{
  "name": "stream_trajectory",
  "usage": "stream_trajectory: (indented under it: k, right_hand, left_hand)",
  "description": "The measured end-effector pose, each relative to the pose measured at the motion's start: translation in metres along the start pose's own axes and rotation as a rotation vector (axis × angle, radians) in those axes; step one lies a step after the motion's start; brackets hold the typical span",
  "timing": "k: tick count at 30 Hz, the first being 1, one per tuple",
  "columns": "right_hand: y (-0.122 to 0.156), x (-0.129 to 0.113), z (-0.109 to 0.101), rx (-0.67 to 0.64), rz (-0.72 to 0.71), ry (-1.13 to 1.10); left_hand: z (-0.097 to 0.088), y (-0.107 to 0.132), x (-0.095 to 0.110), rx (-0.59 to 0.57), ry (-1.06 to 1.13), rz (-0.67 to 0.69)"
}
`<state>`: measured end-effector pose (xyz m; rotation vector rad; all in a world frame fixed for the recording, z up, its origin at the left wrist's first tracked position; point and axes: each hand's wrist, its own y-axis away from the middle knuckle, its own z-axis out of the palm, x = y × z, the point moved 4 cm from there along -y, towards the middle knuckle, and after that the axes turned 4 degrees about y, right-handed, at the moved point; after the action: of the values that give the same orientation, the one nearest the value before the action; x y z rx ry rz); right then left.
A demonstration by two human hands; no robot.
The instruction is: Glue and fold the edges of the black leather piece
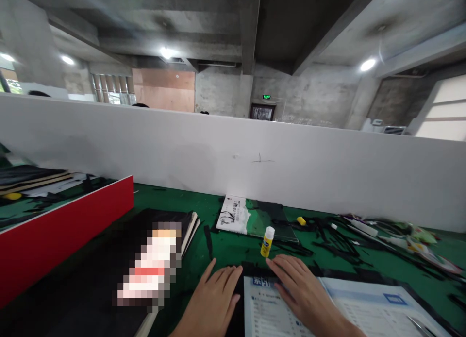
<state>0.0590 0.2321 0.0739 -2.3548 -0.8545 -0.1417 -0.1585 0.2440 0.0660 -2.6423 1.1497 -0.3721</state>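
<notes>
My left hand (213,300) lies palm down with its fingers stretched out, by the left edge of a printed sheet (271,310). Stretched across that sheet, my right hand (300,291) also lies palm down, its fingertips near the sheet's far edge. Neither hand holds anything. Black material (238,322) borders the sheet, and a second blue-and-white printed page (367,303) lies to the right. A pen (418,326) rests on that page. Just beyond my right fingertips stands a yellow glue stick (267,242) with a white cap, upright.
A green-and-white book (255,218) lies near the white partition (218,147). Black strips (338,240) and plastic wrappers (418,240) clutter the green table (225,249) on the right. To the left are a black-covered stack (109,259) bearing a blurred-out item and a red divider (73,225).
</notes>
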Motion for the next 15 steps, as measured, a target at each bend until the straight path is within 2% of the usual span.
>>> stream_trajectory:
  k: [6, 10, 13, 15]
  right_hand:
    - [0.001, 0.000, 0.001, 0.014, 0.036, -0.114]
    - [-0.007, -0.002, -0.014, 0.044, 0.031, -0.127]
    - [-0.028, -0.025, -0.033, 0.018, -0.013, -0.291]
    - [-0.047, -0.055, -0.042, -0.121, -0.091, -0.550]
  left_hand:
    - [-0.001, 0.000, 0.002, 0.035, -0.029, 0.019]
    - [0.000, -0.001, 0.002, 0.064, -0.009, -0.011]
    - [0.003, -0.001, 0.000, 0.090, 0.022, -0.021]
    - [0.006, 0.000, 0.000, 0.103, 0.033, 0.000]
